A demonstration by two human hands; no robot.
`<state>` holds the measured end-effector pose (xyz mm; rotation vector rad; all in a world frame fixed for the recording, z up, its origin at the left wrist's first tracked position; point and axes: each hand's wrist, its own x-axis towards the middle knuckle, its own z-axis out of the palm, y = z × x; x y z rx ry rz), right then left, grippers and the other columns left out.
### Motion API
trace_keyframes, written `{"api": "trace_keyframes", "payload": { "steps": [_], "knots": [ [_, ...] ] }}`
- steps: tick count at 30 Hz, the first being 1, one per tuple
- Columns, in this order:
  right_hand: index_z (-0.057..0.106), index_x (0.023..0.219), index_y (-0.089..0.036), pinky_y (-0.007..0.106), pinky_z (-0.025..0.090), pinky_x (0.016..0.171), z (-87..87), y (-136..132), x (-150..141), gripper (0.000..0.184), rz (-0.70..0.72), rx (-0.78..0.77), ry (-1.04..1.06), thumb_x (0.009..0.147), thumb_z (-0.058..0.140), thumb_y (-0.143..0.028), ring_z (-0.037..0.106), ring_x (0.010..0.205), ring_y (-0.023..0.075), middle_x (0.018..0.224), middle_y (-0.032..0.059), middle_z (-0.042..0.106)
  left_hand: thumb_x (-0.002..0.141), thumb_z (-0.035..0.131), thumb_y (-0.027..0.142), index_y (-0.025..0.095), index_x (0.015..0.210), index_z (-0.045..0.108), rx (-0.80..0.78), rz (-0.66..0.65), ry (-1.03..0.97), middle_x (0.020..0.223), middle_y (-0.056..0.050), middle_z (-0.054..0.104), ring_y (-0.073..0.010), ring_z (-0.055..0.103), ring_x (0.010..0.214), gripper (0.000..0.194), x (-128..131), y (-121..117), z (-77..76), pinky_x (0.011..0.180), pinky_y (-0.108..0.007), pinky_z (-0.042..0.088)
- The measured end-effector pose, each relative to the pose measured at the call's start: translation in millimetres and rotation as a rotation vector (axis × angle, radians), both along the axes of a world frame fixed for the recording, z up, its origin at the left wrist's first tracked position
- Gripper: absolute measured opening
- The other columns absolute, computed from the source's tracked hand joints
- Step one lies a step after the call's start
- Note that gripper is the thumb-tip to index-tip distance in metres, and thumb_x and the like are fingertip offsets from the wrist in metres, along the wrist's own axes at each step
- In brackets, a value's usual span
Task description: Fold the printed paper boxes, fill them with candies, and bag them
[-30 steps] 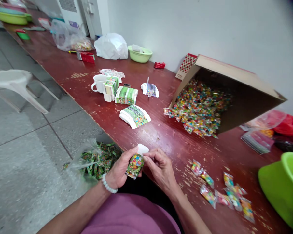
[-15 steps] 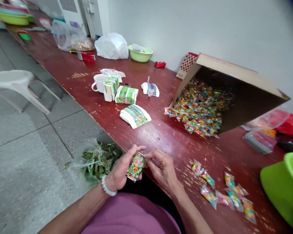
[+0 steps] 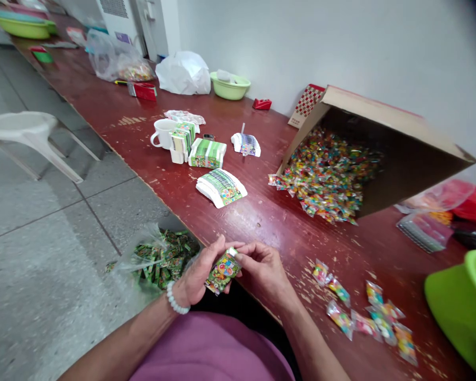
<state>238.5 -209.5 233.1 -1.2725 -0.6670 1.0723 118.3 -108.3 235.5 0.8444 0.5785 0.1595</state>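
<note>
One small green cardboard box with bright printed pictures (image 3: 223, 271) is held in two bare hands, at the near edge of one long dark red wooden table (image 3: 269, 233). The left hand (image 3: 197, 274), wearing one bracelet of pale round beads (image 3: 176, 299), has its fingers closed around the box from the left; the right hand (image 3: 267, 270) has thumb and fingers together, pinching the box at one white top flap (image 3: 233, 252).

Left of the hands, beside the table edge, one clear plastic bag (image 3: 143, 292) holds small green boxes (image 3: 166, 259), too many to count. To the right lie eight clear-wrapped packets of coloured sweets (image 3: 340, 319), with one lime-green plastic tub (image 3: 450, 296) farther right.

Farther up the table are one fanned stack of flat green-and-white cartons (image 3: 222, 188), two block-shaped green-and-white bundles (image 3: 207, 153), one white mug (image 3: 162, 135) just beside them, and one fanned stack of purple-and-white cartons (image 3: 246, 144). On the far right, one large brown cardboard carton (image 3: 388, 119) lies tipped, an uncountable heap of wrapped sweets (image 3: 325, 174) spilling from its mouth. On the far left stands one white plastic stool (image 3: 21, 127)
</note>
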Motion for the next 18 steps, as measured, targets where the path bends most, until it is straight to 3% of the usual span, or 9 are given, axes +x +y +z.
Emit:
{"api": "trace_keyframes", "payload": {
  "steps": [4,7,9,12,15,18],
  "knots": [
    [0.071,0.088,-0.02,0.034,0.054,0.07,12.3,-6.0,5.4,0.016,-0.014,0.014,-0.58,0.092,0.062,-0.032,0.066,0.078,0.0202,0.081,0.0047,0.068,0.086,0.065,0.048,0.015,0.117,0.069,-0.013,0.044,0.02,0.078,-0.006,0.069,-0.0159,0.063,0.057,0.046,-0.4,2.3,-4.9,0.04,-0.022,0.05],
    [0.068,0.101,-0.021,0.038,0.052,0.085,15.3,-12.3,1.3,0.015,0.034,0.084,-0.838,0.093,0.061,-0.032,0.064,0.097,0.0229,0.101,0.0081,0.069,0.084,0.065,0.037,0.016,0.108,0.071,-0.181,0.073,0.014,0.08,-0.004,0.07,-0.0125,0.061,0.05,0.033,2.8,1.4,-9.0,0.042,-0.023,0.05],
    [0.062,0.112,-0.021,0.041,0.051,0.087,10.3,-16.2,-6.8,0.03,0.028,0.069,-0.994,0.087,0.069,-0.034,0.062,0.103,0.0262,0.113,0.011,0.066,0.082,0.064,0.032,0.015,0.097,0.071,-0.296,0.118,-0.029,0.077,-0.003,0.069,-0.0115,0.061,0.053,0.023,6.8,-1.0,-11.7,0.049,-0.022,0.051],
    [0.049,0.132,-0.019,0.051,0.047,0.089,-2.4,-19.8,-20.6,0.067,-0.003,-0.003,-1.264,0.073,0.079,-0.032,0.055,0.112,0.0347,0.131,0.017,0.058,0.079,0.064,0.033,0.016,0.084,0.069,-0.36,0.177,-0.048,0.067,-0.001,0.066,-0.0127,0.061,0.052,0.018,12.1,-5.3,-16.1,0.053,-0.023,0.049],
    [0.042,0.139,-0.018,0.055,0.044,0.09,-13.0,-18.4,-28.6,0.077,-0.025,-0.032,-1.423,0.07,0.075,-0.024,0.053,0.113,0.038,0.132,0.0186,0.057,0.08,0.064,0.034,0.017,0.089,0.069,-0.31,0.225,-0.046,0.067,0.0,0.066,-0.0136,0.061,0.054,0.02,13.6,-9.4,-20.3,0.055,-0.024,0.048],
    [0.042,0.138,-0.018,0.054,0.045,0.092,-16.8,-12.4,-30.4,0.073,-0.009,0.014,-1.395,0.071,0.071,-0.022,0.054,0.111,0.0358,0.127,0.0181,0.058,0.081,0.066,0.034,0.016,0.088,0.069,-0.22,0.255,-0.075,0.072,0.0,0.066,-0.0132,0.063,0.061,0.02,9.7,-12.1,-21.9,0.066,-0.025,0.05]
  ]
}}
